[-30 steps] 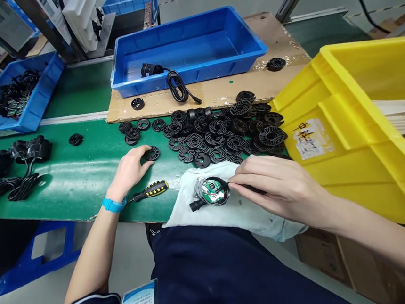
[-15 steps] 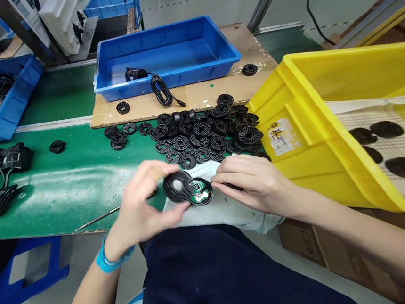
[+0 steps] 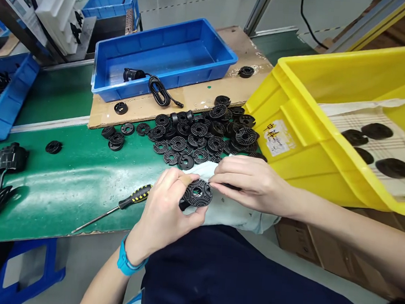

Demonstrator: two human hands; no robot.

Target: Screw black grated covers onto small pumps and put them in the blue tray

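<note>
Near the frame's centre, the left hand (image 3: 163, 215) pinched a black slotted disc (image 3: 198, 193) between thumb and fingers over a white cloth (image 3: 232, 211). The right hand (image 3: 253, 182), fingers curled, touched the disc's right edge. A screwdriver (image 3: 132, 198) lay just left. Beyond sat a pile of discs (image 3: 204, 133), then a blue tray (image 3: 161, 56).

left hand (image 3: 164, 210): bare, blue wristband (image 3: 125, 262) | right hand (image 3: 253, 182): bare, no sleeve | dark navy clothing (image 3: 248, 279)
</note>
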